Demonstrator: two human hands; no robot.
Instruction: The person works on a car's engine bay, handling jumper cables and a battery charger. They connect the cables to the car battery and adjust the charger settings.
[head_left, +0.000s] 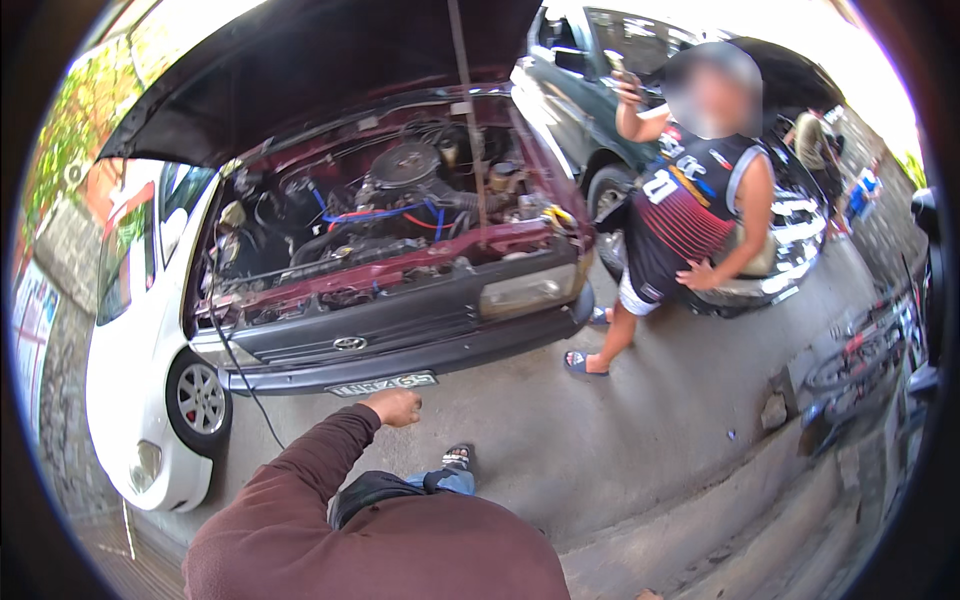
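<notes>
In front of me stands a dark red vehicle with its hood (330,70) up and its engine bay open. A round air cleaner (405,165) sits on top of the engine, with blue and red hoses (375,214) across it. My left hand (393,407) is stretched forward just below the front bumper (290,380), close to the licence plate (410,381). Its fingers look loosely curled, and no object shows in them. Of my right hand (650,595) only a sliver of skin appears at the lower edge; its fingers are hidden.
A white car (140,400) is parked tight on the left. At right a person in a sleeveless jersey (690,190) holds up a phone (622,72), before a dark car (780,250) with its hood raised. A bicycle (850,360) and concrete steps (740,530) lie farther right. A dark cable (245,375) hangs from the engine bay.
</notes>
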